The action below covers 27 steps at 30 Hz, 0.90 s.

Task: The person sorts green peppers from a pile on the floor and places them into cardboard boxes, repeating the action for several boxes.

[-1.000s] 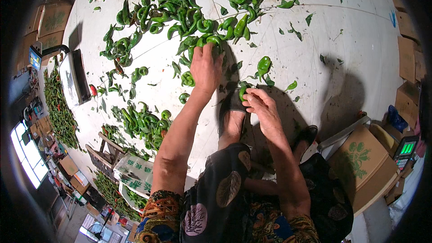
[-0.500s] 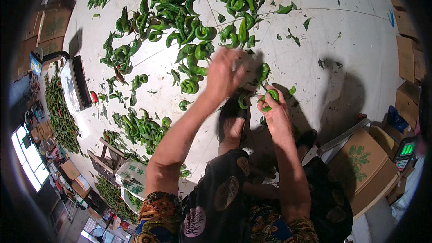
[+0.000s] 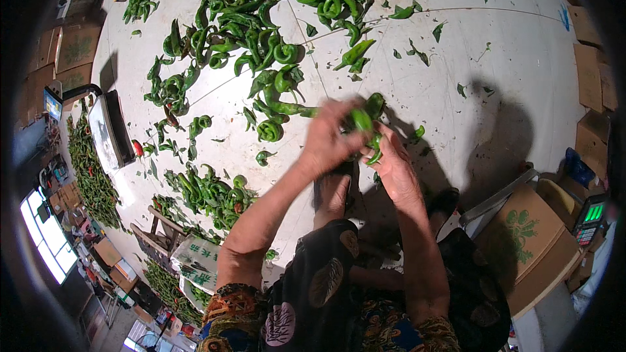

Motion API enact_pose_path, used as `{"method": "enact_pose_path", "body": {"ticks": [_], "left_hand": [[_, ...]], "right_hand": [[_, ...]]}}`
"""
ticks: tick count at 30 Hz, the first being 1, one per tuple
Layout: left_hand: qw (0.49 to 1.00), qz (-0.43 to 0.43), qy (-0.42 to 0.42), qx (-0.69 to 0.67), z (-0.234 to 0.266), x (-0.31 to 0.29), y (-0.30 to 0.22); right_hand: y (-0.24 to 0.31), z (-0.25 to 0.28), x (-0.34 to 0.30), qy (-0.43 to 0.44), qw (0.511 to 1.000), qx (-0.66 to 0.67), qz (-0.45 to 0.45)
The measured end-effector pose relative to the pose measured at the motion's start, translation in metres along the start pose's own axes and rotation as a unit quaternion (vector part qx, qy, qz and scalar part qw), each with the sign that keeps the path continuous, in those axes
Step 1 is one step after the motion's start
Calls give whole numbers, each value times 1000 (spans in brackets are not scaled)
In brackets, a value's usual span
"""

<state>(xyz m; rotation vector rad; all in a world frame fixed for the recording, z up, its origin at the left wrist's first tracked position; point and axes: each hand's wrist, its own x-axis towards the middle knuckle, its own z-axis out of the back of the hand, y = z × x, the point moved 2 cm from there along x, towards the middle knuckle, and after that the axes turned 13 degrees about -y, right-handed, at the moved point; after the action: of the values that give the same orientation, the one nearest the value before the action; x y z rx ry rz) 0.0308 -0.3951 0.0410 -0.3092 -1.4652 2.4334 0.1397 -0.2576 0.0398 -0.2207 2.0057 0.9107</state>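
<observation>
My left hand (image 3: 331, 135), smeared by motion, is closed round a green pepper (image 3: 361, 119). Its fingertips almost meet my right hand (image 3: 395, 161), and I cannot make out whether they touch. Between the right thumb and fingers is a smaller curled green pepper (image 3: 374, 147). Just beyond both hands, another dark green pepper (image 3: 374, 104) shows, partly hidden by the held one. A long green pepper (image 3: 355, 54) lies on the pale floor past the left hand. Loose curled peppers (image 3: 269, 130) lie to the left of that hand.
A large spread of green peppers (image 3: 244, 23) covers the far floor, with leaf scraps among them. At the left are a heap of peppers (image 3: 212, 195), a scale (image 3: 104, 127) and a wooden stool (image 3: 156, 241). An open cardboard box (image 3: 521, 234) stands at the right.
My left hand has come nearer and rightward to the right hand, now with a green pepper in it. The long pepper beyond has shifted and lies slanted. My right hand moved slightly left.
</observation>
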Motion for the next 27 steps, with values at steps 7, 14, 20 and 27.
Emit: {"method": "enact_pose_path", "body": {"ticks": [7,14,20,27], "left_hand": [[980,62,168,-92,-22,2,-30],[956,-78,-157,233,-31,90,22],[984,-7,-128,124,-37,67,22],[990,-64,108,-60,-14,11,-24]], "right_hand": [[-12,36,15,64,992,104,-39],[-2,29,9,-3,982,178,-58],[-9,35,18,-71,986,143,-41],[-11,47,27,-89,990,109,-12]]}}
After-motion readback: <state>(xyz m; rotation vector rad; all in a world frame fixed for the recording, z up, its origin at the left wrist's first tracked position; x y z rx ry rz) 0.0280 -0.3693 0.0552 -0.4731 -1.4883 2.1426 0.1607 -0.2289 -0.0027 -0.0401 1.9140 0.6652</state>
